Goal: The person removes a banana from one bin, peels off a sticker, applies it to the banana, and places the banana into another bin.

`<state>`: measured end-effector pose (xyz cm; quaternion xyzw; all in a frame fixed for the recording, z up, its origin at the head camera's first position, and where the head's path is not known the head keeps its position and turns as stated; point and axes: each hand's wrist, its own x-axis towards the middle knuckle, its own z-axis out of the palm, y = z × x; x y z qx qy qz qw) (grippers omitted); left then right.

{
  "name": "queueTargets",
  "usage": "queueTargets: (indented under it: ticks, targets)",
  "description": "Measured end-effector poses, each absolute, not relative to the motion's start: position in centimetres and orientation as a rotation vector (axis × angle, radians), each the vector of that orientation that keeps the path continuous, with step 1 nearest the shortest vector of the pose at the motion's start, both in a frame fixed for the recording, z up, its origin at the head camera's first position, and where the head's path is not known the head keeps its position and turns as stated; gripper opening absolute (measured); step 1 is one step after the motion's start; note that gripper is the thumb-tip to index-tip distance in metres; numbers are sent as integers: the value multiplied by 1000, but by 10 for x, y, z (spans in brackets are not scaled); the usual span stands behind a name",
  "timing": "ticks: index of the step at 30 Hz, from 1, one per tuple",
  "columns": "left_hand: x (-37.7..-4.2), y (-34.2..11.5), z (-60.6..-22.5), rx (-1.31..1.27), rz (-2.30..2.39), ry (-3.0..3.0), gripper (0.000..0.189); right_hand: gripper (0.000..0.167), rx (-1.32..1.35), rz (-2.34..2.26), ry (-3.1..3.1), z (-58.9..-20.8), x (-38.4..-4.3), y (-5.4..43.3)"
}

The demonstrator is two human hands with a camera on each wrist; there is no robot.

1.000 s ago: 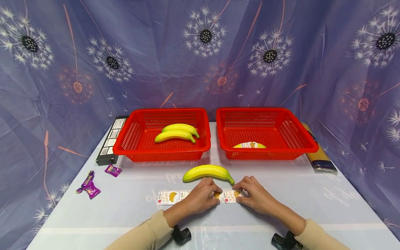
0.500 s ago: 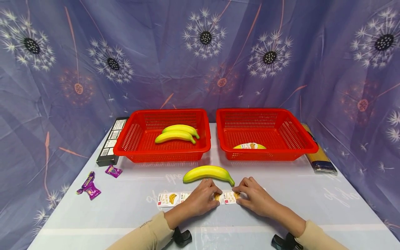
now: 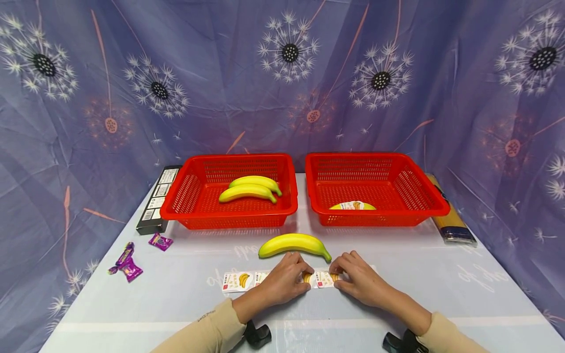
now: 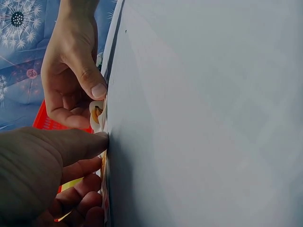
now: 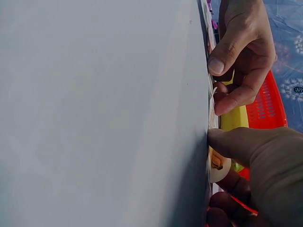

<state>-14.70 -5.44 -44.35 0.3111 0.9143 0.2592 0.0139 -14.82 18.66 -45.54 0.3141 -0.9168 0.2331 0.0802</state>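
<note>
A strip of white stickers (image 3: 239, 281) printed with bananas lies flat across the table in the head view. My left hand (image 3: 286, 278) holds the strip near its middle, thumb at the near edge and index finger at the far edge. Just right of it, my right hand (image 3: 363, 278) pinches a banana-print sticker (image 5: 218, 164), which bulges up from the strip between thumb and index finger. The right hand covers part of the strip. Directly beyond the hands lies a loose yellow banana (image 3: 292, 243), its green stem tip pointing right.
The left red basket (image 3: 229, 222) contains two bananas (image 3: 247, 192). In the right red basket (image 3: 375, 219) lies a banana bearing a sticker (image 3: 352, 205). Purple candies (image 3: 130, 268) and a black box (image 3: 152, 224) are at left; a yellow-and-navy packet (image 3: 454, 228) is at right.
My right hand has shifted very slightly to the right, with the sticker still in its fingers. The left hand, the loose banana and the baskets stay in place.
</note>
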Motion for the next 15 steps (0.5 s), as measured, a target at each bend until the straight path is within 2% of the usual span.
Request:
queueTargets:
  ticks: [3, 9, 15]
  targets:
    - [-147, -54, -444, 960, 804, 2849, 28, 31, 904, 762, -2763, -456, -148, 186]
    - [-147, -54, -444, 964, 799, 2860, 27, 18, 833, 844, -2767, -457, -148, 185]
    - [-147, -54, -445, 966, 798, 2866, 28, 16, 791, 932, -2755, -457, -149, 185]
